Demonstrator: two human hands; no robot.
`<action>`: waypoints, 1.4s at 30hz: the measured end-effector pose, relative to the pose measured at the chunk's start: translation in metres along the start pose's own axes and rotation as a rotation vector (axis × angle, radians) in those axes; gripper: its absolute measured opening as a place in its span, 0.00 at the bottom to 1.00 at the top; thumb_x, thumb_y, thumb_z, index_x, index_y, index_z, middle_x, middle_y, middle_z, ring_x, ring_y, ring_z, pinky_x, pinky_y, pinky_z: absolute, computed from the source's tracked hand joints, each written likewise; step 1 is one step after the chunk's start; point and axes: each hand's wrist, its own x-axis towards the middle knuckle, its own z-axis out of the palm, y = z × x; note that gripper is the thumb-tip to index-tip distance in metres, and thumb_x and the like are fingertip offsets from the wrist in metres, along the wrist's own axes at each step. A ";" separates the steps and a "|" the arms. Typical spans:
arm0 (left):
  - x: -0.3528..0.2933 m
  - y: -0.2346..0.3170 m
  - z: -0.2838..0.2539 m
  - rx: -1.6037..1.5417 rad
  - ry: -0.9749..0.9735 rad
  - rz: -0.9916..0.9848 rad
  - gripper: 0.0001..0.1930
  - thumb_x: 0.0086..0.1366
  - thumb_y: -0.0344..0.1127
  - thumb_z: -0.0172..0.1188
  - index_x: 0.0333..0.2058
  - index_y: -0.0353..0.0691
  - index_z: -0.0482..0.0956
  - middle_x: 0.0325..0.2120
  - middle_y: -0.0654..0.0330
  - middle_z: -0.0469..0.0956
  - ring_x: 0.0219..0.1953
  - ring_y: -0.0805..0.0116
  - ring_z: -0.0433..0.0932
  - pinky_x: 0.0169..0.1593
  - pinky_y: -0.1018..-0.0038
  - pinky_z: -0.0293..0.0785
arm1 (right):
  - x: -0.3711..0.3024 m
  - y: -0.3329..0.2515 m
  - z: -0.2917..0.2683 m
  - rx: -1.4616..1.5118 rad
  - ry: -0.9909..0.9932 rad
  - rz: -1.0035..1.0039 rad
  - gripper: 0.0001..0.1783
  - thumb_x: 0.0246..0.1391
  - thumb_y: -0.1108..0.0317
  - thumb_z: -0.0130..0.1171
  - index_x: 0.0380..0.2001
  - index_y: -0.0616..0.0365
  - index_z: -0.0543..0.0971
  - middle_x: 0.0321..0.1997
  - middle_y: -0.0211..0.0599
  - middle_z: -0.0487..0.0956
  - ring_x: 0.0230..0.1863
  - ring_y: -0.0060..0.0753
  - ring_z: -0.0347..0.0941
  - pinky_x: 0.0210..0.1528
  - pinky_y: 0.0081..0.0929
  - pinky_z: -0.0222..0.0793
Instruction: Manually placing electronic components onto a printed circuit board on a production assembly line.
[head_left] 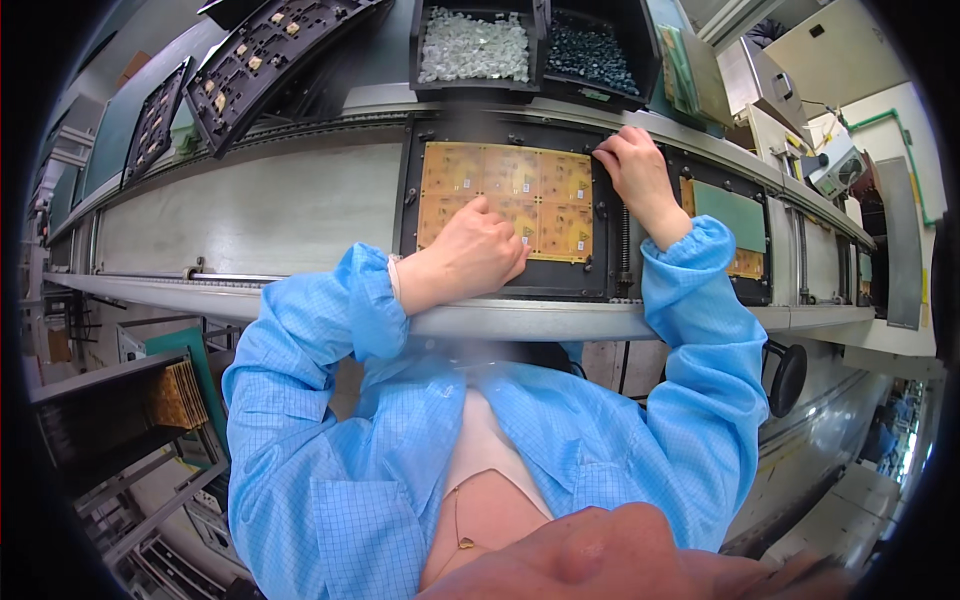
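Narrowly curled, left hand (pixel 468 252) overlies flat amber panel (pixel 515 188), right hand (pixel 637 176) its black frame (pixel 556 279); grip unclear.

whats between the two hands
In the head view, the right part of the yellow board panel, then a strip of black frame, lies between left hand and right hand.

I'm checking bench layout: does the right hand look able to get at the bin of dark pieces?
Likely yes: the right hand is near the open bin, with only the metal rail seemingly between.
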 end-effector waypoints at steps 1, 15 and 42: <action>0.001 0.001 0.000 -0.036 -0.004 -0.032 0.17 0.62 0.37 0.57 0.14 0.40 0.74 0.15 0.59 0.73 0.20 0.61 0.75 0.36 0.66 0.67 | 0.003 0.003 0.000 0.000 -0.029 -0.004 0.07 0.52 0.69 0.64 0.29 0.63 0.82 0.33 0.44 0.76 0.40 0.49 0.73 0.43 0.39 0.71; 0.005 0.002 0.001 -0.056 -0.009 -0.043 0.17 0.63 0.39 0.57 0.16 0.41 0.76 0.15 0.59 0.73 0.23 0.60 0.76 0.37 0.65 0.67 | 0.022 -0.013 -0.011 -0.026 -0.248 0.314 0.12 0.51 0.63 0.66 0.26 0.64 0.84 0.27 0.51 0.82 0.32 0.52 0.80 0.38 0.40 0.75; 0.001 -0.099 -0.014 0.243 0.198 -0.660 0.11 0.52 0.42 0.69 0.28 0.43 0.79 0.31 0.62 0.76 0.39 0.62 0.77 0.41 0.66 0.68 | 0.068 -0.075 0.018 0.069 -0.235 0.130 0.06 0.46 0.74 0.64 0.30 0.61 0.83 0.31 0.46 0.83 0.36 0.47 0.81 0.42 0.37 0.77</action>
